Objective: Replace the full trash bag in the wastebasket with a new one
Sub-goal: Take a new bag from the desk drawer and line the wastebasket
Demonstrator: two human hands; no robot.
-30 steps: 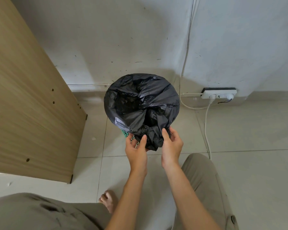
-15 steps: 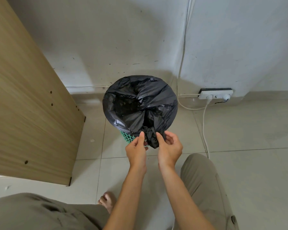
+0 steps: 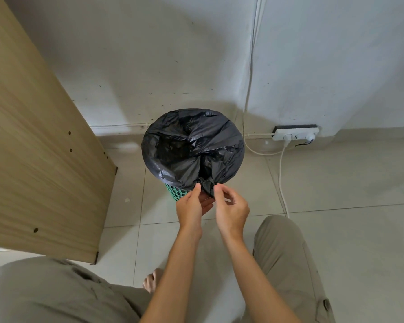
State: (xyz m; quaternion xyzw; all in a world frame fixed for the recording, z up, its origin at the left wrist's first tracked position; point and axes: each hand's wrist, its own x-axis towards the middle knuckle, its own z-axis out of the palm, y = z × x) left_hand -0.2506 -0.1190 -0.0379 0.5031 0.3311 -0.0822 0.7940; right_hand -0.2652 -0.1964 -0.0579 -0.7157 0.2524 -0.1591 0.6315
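A black trash bag [image 3: 191, 145] lines a green mesh wastebasket [image 3: 175, 191] that stands on the tiled floor by the wall. The bag's slack is gathered into a small knot [image 3: 207, 184] at the near rim, with a short tail hanging below it. My left hand [image 3: 190, 207] is just left of the knot, thumb tip against it and fingers spread under the tail. My right hand [image 3: 231, 207] is just right of the knot, index tip at its edge and fingers loosely curled around nothing.
A wooden cabinet side panel [image 3: 37, 159] stands close on the left. A white power strip [image 3: 295, 133] lies by the wall at the right, its cable [image 3: 280, 173] running across the tiles. My knees and a bare foot [image 3: 151, 279] are below.
Both hands gripped the bunched bag at the rim a second ago. They have since loosened and drawn back towards me, leaving a tight small knot with only fingertips by it.
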